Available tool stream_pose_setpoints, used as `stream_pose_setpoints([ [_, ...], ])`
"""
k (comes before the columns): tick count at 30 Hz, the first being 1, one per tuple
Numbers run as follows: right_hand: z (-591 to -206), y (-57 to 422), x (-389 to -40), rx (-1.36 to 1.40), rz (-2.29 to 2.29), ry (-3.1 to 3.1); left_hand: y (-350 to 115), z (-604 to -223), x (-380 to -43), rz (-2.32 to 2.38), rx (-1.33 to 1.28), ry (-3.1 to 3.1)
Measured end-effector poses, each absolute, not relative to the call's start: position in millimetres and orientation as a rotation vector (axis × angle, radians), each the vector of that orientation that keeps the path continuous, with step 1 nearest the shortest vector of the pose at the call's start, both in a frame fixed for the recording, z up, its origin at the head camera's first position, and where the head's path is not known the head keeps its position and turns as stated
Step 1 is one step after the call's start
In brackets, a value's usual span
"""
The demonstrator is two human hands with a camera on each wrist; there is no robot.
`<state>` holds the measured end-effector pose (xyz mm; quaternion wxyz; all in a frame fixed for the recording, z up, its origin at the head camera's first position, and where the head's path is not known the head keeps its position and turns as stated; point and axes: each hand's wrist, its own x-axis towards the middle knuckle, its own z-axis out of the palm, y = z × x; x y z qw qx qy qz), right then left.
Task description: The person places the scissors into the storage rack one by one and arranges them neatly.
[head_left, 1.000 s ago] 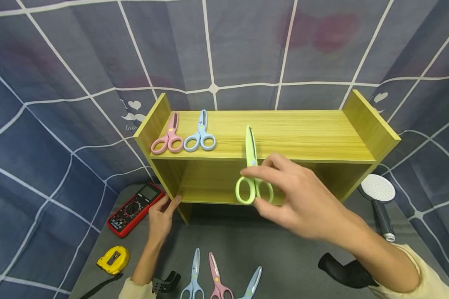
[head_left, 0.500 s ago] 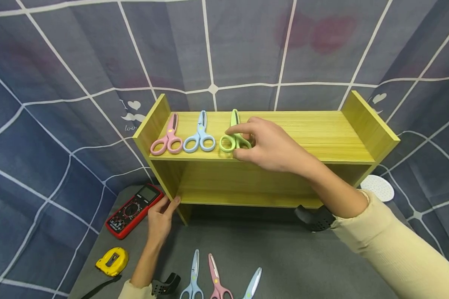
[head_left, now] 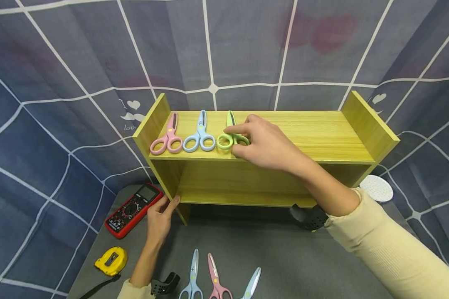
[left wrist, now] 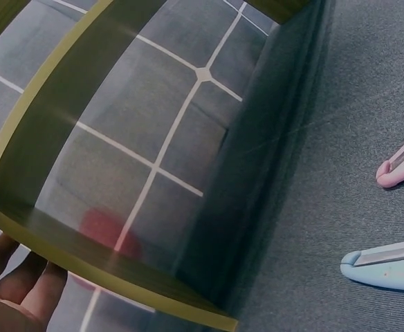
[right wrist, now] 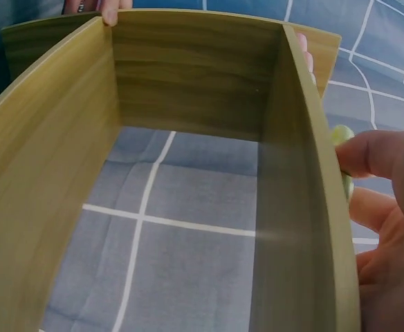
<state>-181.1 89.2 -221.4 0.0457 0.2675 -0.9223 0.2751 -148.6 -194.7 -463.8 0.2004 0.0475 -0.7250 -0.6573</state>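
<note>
Pale green scissors [head_left: 230, 119] lie on the top board of a yellow wooden shelf [head_left: 314, 137], blades toward the back. My right hand [head_left: 265, 143] pinches their handles between thumb and fingers, covering part of them. In the right wrist view a bit of the green handle [right wrist: 342, 135] shows beside the board's edge. To their left on the same board lie blue scissors [head_left: 200, 135] and pink scissors [head_left: 169, 137], apart from each other. My left hand [head_left: 159, 222] grips the shelf's lower left side; in the left wrist view its fingers [left wrist: 46, 290] are behind the panel.
Blue scissors [head_left: 193, 276], pink scissors [head_left: 215, 276] and another blue pair [head_left: 252, 283] lie on the grey table [head_left: 284, 257] in front. A red multimeter [head_left: 132, 210] and yellow tape measure [head_left: 112, 261] are at left. A shower head [head_left: 376, 188] sits at right.
My right hand has carried the green scissors from in front of the shelf up and leftward onto the top board, then shifted them slightly left toward the blue pair. My left hand stays put.
</note>
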Motion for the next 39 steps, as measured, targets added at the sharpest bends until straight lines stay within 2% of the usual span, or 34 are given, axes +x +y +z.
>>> stream_pose_setpoints([
  [15, -225.3, 91.8, -181.5, 0.892, 0.716, -2.818, -196.7, -462.0, -147.3, -1.835, 0.126, -2.066],
  [29, -236.5, 99.0, -177.1, 0.808, 0.960, -2.667, -197.4, -463.2, -146.9, -1.823, 0.136, -2.072],
  [39, -258.2, 98.7, -158.4, 0.859, 1.116, -2.105, -196.9, -462.6, -147.7, -1.801, 0.156, -2.098],
])
